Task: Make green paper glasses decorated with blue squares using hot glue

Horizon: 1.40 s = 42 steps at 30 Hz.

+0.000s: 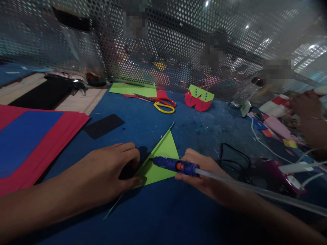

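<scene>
A green triangular piece of paper (163, 154) lies on the blue table (163, 211) in front of me. My left hand (112, 170) rests on its left edge with curled fingers, thumb pressing the paper down. My right hand (204, 177) grips a blue glue gun (176, 165) with a clear glue stick trailing from its back. The gun's nozzle points left and touches the green paper near my left hand's fingertips.
Red and blue sheets (28, 143) lie stacked at the left, beside a black rectangle (103, 126). Scissors (163, 103) and a red-and-green paper craft (199, 98) sit near the perforated metal wall. Another person's hand (306, 105) works at the right, with cables and a second glue gun (278, 173).
</scene>
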Available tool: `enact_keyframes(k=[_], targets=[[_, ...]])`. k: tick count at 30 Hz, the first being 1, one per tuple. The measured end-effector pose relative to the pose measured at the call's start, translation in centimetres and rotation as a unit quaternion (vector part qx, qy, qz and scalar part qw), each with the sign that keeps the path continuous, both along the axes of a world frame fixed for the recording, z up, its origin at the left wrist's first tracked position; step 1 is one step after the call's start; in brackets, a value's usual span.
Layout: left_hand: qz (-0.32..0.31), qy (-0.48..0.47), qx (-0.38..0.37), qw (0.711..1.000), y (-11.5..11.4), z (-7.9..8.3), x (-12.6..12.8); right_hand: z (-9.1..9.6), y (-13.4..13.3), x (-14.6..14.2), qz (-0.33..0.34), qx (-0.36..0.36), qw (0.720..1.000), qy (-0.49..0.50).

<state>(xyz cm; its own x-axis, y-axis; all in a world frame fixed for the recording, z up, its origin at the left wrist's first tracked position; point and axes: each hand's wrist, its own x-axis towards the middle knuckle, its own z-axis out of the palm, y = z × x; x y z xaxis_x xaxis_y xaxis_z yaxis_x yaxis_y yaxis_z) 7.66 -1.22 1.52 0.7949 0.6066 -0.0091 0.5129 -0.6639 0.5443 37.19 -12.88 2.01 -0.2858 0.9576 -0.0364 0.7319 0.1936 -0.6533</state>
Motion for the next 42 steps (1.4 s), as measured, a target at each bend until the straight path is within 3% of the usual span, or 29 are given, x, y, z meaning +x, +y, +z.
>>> enact_keyframes(k=[20, 35, 42], targets=[[0.007, 0.022, 0.013, 1.0, 0.1, -0.4, -0.2, -0.6, 0.6, 0.8, -0.022, 0.056, 0.998, -0.005], [0.004, 0.027, 0.012, 1.0, 0.2, -0.6, -0.5, 0.6, 0.9, 1.0, -0.091, 0.01, 0.996, -0.022], [0.001, 0.014, 0.017, 1.0, 0.2, -0.7, -0.4, 0.3, 1.1, 1.5, -0.098, 0.023, 0.994, -0.049]])
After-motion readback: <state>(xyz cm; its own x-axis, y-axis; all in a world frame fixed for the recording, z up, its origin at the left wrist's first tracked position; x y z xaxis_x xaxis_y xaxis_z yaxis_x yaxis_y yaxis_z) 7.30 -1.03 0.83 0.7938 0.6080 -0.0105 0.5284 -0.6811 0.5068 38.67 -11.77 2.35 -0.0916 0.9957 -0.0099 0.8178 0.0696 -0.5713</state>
